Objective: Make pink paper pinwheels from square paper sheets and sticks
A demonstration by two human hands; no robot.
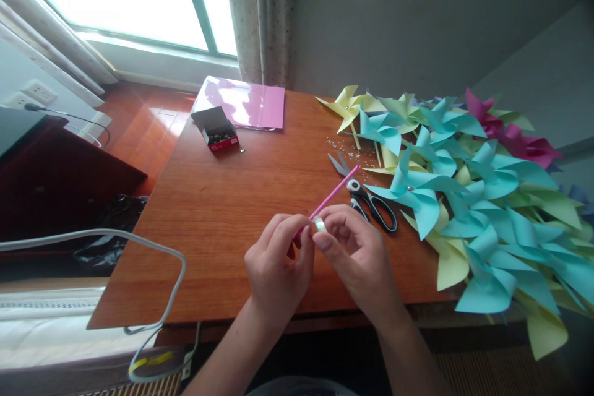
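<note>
My left hand (276, 266) pinches the near end of a pink straw (335, 192) that points away toward the scissors. Touching it, my right hand (355, 260) grips a small pale green roll of tape (320, 223) between thumb and fingers, right against the straw. Both hands hover above the front of the wooden table (223, 210).
Black-handled scissors (371, 201) lie just beyond my hands. A heap of blue, yellow and magenta paper pinwheels (468, 198) covers the table's right side. An open red box of pins (218, 130) and a pink paper sheet (245, 104) sit at the back left. Small loose bits (348, 145) are scattered near the scissors.
</note>
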